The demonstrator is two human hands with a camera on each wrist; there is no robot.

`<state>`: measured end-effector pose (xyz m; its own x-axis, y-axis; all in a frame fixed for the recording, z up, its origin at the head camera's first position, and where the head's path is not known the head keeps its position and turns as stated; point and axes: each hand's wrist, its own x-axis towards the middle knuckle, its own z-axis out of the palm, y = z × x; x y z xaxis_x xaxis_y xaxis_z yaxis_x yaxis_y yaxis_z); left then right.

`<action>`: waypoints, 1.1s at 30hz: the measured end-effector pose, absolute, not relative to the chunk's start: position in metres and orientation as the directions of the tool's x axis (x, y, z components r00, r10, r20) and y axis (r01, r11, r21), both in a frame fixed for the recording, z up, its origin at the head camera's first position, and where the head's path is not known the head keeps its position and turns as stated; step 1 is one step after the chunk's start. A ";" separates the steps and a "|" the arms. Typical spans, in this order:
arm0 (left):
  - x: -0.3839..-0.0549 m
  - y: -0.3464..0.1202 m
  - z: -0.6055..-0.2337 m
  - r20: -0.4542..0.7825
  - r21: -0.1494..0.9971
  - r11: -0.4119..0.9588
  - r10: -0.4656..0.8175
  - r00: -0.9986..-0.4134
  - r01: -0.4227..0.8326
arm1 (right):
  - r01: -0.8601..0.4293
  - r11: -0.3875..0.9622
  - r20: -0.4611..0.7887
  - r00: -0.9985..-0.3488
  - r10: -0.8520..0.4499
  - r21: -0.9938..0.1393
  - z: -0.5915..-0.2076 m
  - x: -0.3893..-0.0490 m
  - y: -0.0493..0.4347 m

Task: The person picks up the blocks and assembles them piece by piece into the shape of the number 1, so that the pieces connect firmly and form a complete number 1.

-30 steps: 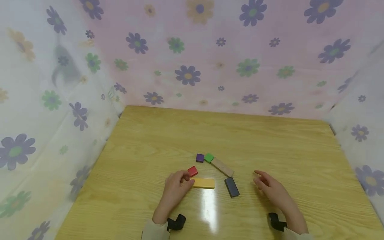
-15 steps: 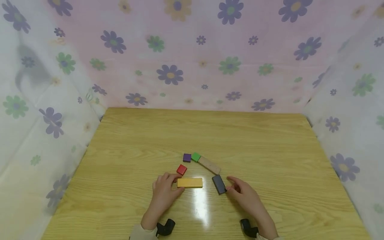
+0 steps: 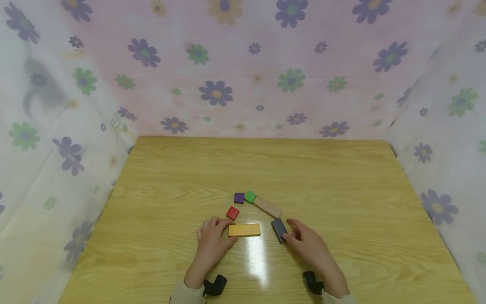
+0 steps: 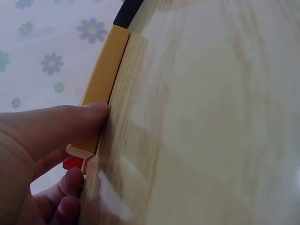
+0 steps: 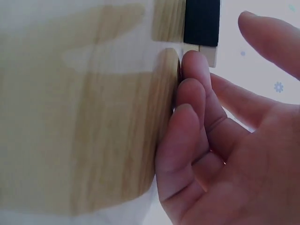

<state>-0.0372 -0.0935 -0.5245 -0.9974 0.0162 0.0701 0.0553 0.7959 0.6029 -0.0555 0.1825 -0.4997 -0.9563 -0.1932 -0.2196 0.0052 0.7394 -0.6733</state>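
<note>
- Right hand (image 3: 309, 247): was brought in from well right of the dark block (image 3: 279, 228); its thumb tip was now seen over the block's near end, contact undetermined.
- Left hand (image 3: 213, 238): was shifted; the yellow block's (image 3: 247, 230) left end, earlier covered, was exposed between thumb and forefinger.
- Head view: was turned rightward, more right-hand wall (image 3: 436, 177) being shown.

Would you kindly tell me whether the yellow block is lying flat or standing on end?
Lying flat: the yellow block stretches lengthwise along the table, the left hand pinching one end.
</note>
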 end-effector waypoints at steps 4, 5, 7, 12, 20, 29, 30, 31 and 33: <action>-0.036 -0.093 -0.521 0.063 0.609 0.792 0.006 -0.998 0.043 | 0.007 0.750 -0.241 -0.949 -0.203 -0.661 -0.496 -0.059 0.179; -0.036 -0.093 -0.521 0.061 0.613 0.789 0.003 -0.998 0.040 | 0.007 0.757 -0.245 -0.948 -0.203 -0.654 -0.495 -0.060 0.179; -0.037 -0.092 -0.521 0.052 0.623 0.782 0.001 -0.999 0.033 | 0.006 0.772 -0.255 -0.946 -0.202 -0.635 -0.494 -0.062 0.176; -0.038 -0.086 -0.520 0.040 0.633 0.771 0.052 -0.998 0.066 | 0.009 0.811 -0.285 -0.939 -0.195 -0.586 -0.494 -0.064 0.167; -0.041 -0.082 -0.523 0.088 0.603 0.787 0.093 -0.992 0.128 | 0.048 0.837 -0.319 -0.935 -0.154 -0.545 -0.492 -0.062 0.152; -0.042 -0.085 -0.526 0.092 0.641 0.748 0.145 -0.985 0.170 | 0.027 0.843 -0.282 -0.948 -0.149 -0.537 -0.493 -0.060 0.152; -0.043 -0.085 -0.526 0.093 0.643 0.746 0.147 -0.985 0.172 | 0.020 0.846 -0.279 -0.948 -0.154 -0.533 -0.493 -0.060 0.152; -0.043 -0.085 -0.526 0.092 0.646 0.744 0.149 -0.985 0.173 | 0.010 0.852 -0.274 -0.949 -0.157 -0.523 -0.492 -0.059 0.152; -0.043 -0.085 -0.527 0.085 0.649 0.741 0.153 -0.984 0.172 | -0.004 0.864 -0.273 -0.948 -0.163 -0.503 -0.492 -0.058 0.153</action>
<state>-0.0433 -0.0846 -0.5266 -0.9845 0.1533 0.0852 0.1716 0.7413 0.6488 -0.0583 0.1526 -0.4924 -0.9482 -0.1626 -0.2729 -0.0035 0.8645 -0.5027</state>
